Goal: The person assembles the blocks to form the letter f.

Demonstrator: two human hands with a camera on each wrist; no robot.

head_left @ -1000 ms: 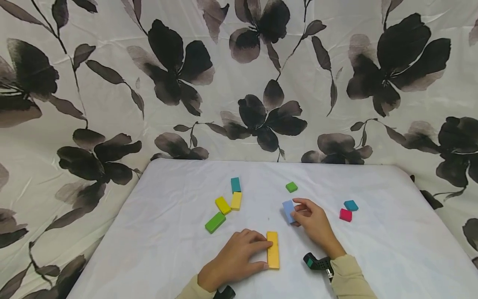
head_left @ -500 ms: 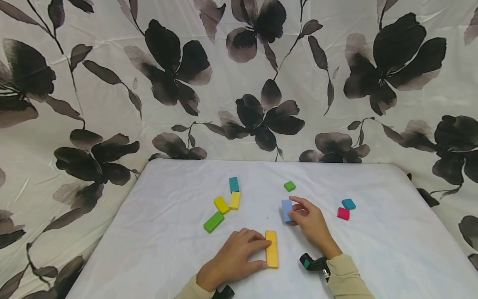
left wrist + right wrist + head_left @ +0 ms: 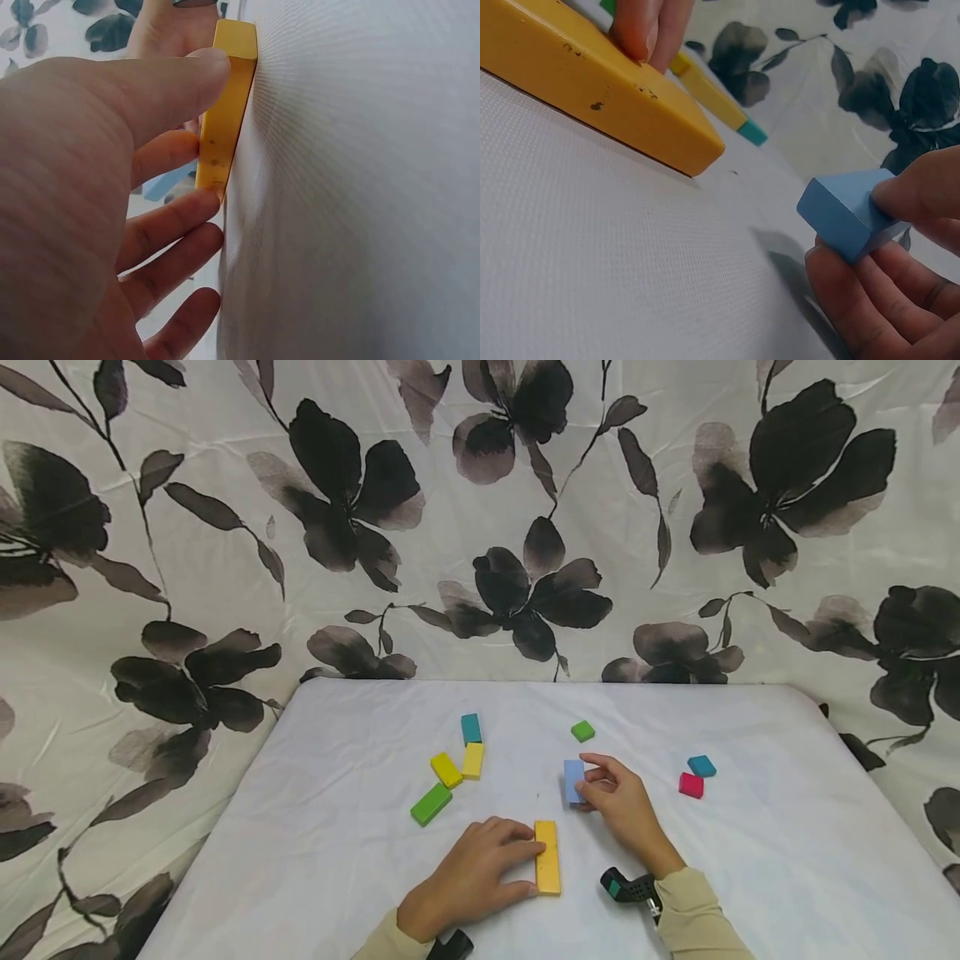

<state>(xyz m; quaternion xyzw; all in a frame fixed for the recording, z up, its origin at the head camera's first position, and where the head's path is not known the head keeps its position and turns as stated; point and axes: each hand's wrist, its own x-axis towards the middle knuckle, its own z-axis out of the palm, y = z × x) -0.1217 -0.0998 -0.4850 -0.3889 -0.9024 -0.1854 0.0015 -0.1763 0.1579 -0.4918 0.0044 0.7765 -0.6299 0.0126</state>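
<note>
A long orange-yellow block point(image 3: 548, 858) lies flat on the white cloth, its length running away from me. My left hand point(image 3: 480, 868) holds it from the left side, with the thumb near its close end, the index finger on top and another fingertip near its far end. In the left wrist view, the block point(image 3: 229, 112) sits right against the cloth. Ahead and to the right, my right hand point(image 3: 624, 797) pinches a light blue block point(image 3: 573, 781) between thumb and fingers. In the right wrist view, this blue block point(image 3: 847, 210) is raised, with its shadow on the cloth below.
Left of centre lie a teal block point(image 3: 470, 727), two yellow blocks point(image 3: 472, 761) and a green block point(image 3: 431, 804). A small green block point(image 3: 582, 731) lies beyond my right hand. Red point(image 3: 692, 785) and blue point(image 3: 702, 766) pieces lie at right. A floral curtain point(image 3: 450, 527) hangs behind.
My right hand has turned the light blue block from a slant to nearly straight, shifting it slightly left. The left hand keeps its place on the orange-yellow block.
</note>
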